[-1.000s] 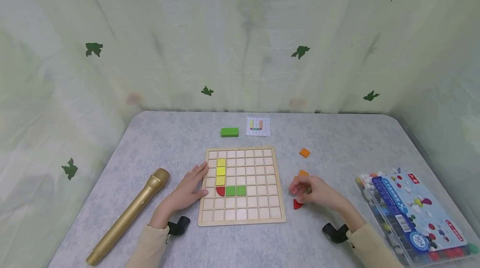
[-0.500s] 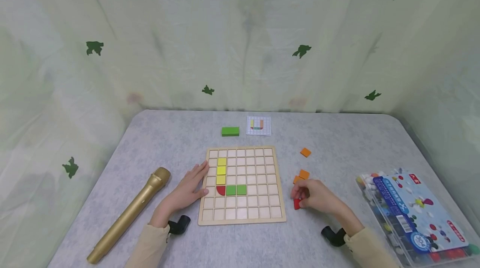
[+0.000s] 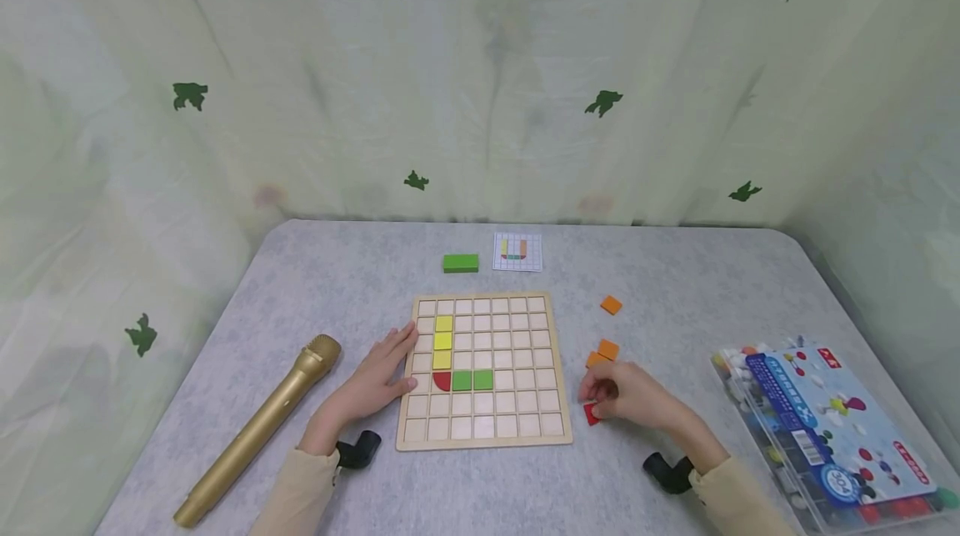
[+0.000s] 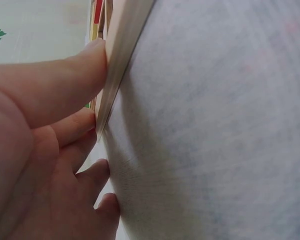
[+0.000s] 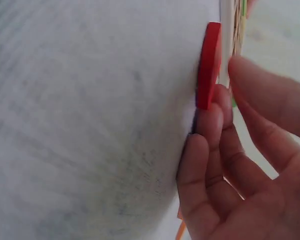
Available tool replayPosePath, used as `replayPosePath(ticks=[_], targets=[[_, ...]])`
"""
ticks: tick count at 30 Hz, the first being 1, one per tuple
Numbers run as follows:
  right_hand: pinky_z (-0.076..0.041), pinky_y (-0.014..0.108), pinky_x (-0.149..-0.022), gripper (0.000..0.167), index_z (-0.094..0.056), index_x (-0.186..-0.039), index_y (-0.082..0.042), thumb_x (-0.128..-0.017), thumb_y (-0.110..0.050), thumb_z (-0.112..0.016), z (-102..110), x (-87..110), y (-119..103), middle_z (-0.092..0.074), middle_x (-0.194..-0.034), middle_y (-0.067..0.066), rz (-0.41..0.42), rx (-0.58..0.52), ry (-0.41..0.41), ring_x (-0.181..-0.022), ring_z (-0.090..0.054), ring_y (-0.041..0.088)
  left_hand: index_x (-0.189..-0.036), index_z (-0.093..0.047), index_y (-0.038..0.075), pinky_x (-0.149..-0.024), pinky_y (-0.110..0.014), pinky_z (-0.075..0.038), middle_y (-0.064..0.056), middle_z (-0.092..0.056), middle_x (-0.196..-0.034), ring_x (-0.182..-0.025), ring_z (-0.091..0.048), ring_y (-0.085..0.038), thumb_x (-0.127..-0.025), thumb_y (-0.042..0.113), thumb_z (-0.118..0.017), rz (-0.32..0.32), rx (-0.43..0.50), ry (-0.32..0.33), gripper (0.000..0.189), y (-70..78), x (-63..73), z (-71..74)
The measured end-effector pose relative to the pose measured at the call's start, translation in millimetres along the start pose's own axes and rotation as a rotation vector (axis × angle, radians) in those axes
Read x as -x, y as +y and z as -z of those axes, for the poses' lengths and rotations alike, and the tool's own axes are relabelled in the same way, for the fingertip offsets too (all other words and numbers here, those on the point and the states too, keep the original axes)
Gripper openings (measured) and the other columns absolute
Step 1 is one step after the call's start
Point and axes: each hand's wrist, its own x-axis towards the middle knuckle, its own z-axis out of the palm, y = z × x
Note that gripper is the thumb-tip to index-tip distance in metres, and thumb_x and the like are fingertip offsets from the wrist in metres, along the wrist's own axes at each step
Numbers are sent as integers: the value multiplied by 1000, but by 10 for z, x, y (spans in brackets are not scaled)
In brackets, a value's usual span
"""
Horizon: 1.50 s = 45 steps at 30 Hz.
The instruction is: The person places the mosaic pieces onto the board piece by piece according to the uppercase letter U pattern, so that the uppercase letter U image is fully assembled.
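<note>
My left hand (image 3: 377,375) rests against the left edge of a wooden grid board (image 3: 484,447), thumb and fingers spread along its rim. In the left wrist view the thumb (image 4: 85,75) touches the board's side. On the board are a column of yellow square tiles (image 3: 443,341), a red quarter-round tile (image 3: 442,382) and two green square tiles (image 3: 472,380). Right of the board, my right hand (image 3: 633,394) has curled fingers at a red tile (image 3: 591,414), partly hidden in the head view. The right wrist view shows this red tile (image 5: 209,65) flat on the table, fingertips at its end.
Orange tiles (image 3: 608,349) lie just beyond the right hand, another orange tile (image 3: 611,305) farther back. Behind the board are a green block (image 3: 461,263) and a pattern card (image 3: 517,252). A gold microphone (image 3: 258,432) lies left, a plastic box of parts (image 3: 840,436) right.
The red tile under my right hand has turned and shifted slightly toward the board and the front. The right fingers have come down to it. My left hand stays at the board's edge.
</note>
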Motion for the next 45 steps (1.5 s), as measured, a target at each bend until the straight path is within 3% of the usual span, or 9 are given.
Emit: replayPosePath(ticks=[4, 10, 19, 26, 34, 45], targets=[[-45, 24, -60, 24, -65, -87, -9, -72, 9, -74, 6, 7, -17, -56, -77, -2, 12, 30, -37, -70, -49, 11, -146, -22, -11, -112, -59, -3, -25, -14, -155, -140, -6, -46, -95, 10, -59, -2, 2, 2, 67, -2, -1, -1], [-45, 25, -59, 29, -62, -82, -11, -69, 13, -73, -5, -22, -28, -54, -74, -4, -11, 65, -22, -68, -49, 12, -146, -22, -12, -112, -59, -3, -25, -14, -155, -140, -6, -46, -95, 10, -59, -6, -1, 1, 67, 8, 3, 2], [-48, 24, -63, 16, -61, -87, -5, -81, 5, -71, 46, -121, 3, -57, -78, 1, 23, -134, 2, -71, -54, 15, -146, -22, -11, -112, -58, -4, -24, -14, -155, -140, -6, -45, -95, 11, -59, -2, -7, 0, 67, -11, 3, -5], [-47, 26, -66, 12, -64, -92, -5, -84, -2, -72, 30, -329, -103, -59, -83, 4, 19, -186, 33, -73, -55, 19, -146, -23, -12, -111, -59, -4, -26, -15, -154, -140, -6, -46, -95, 12, -59, -10, -4, 4, 67, 8, 10, 1], [-47, 27, -65, 9, -66, -87, -10, -83, -4, -73, -61, -631, -270, -63, -82, 2, 38, -192, -22, -67, -56, 17, -146, -22, -12, -111, -60, -4, -26, -15, -154, -140, -6, -47, -95, 13, -59, -8, -3, 6, 67, 2, 11, 4], [-46, 28, -65, 14, -68, -81, -11, -80, 2, -73, -213, -1014, -487, -63, -77, -3, 90, -98, -90, -65, -54, 14, -146, -22, -11, -111, -60, -5, -26, -15, -154, -140, -7, -47, -95, 12, -59, -6, -13, 7, 68, -3, 8, 0]])
